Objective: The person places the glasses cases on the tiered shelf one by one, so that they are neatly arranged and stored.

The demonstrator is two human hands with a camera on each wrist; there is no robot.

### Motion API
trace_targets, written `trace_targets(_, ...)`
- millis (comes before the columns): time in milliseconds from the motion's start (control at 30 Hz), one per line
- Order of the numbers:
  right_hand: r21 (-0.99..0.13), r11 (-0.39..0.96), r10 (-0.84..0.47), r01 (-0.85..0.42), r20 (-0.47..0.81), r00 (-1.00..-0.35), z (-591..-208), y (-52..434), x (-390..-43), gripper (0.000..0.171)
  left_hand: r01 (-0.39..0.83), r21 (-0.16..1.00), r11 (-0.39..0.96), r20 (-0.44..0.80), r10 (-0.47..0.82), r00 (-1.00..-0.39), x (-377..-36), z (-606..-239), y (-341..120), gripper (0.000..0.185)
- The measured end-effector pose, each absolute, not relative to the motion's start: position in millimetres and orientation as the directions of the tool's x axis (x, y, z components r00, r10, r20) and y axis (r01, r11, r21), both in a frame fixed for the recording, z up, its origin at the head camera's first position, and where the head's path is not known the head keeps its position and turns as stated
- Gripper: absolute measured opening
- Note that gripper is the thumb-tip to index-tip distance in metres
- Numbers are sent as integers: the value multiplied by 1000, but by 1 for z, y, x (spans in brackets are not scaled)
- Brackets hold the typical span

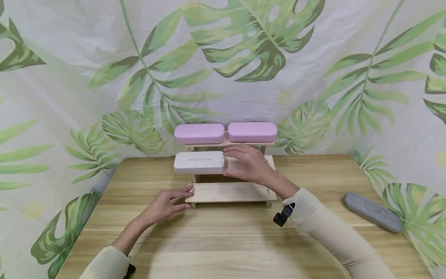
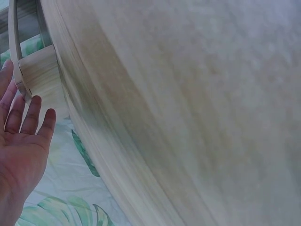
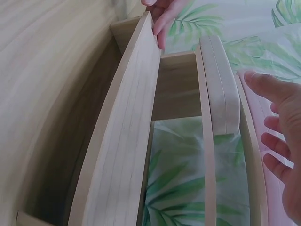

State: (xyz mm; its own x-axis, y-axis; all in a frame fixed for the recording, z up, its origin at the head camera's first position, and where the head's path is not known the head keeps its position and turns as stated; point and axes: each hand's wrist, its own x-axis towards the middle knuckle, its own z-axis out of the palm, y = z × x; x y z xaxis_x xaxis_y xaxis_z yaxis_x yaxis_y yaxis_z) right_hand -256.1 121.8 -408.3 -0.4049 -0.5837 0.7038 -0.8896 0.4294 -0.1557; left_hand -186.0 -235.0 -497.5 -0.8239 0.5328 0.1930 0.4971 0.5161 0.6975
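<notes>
Wooden 3-step rack (image 1: pixel 231 192) sits mid-table, its white case (image 1: pixel 199 162) on the middle step beside the relaxed, empty right hand (image 1: pixel 248 164), while the flat left hand (image 1: pixel 166 203) touches the bottom step's left edge.

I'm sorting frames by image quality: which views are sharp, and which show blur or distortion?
Head view: evenly lit and sharp, soft shadows under the right hand and wooden rack. Left wrist view: the table fills the frame, smeared and curved by the lens; left hand clearer. Right wrist view: rack boards bow outward, the white case slightly soft.
</notes>
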Motion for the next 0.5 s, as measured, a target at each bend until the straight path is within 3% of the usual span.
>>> trace_targets(500, -176, 441, -621, -880, 648, -441, -406, 156, -244, 64, 469, 704, 534, 157, 527, -835, -187, -495, -236, 43)
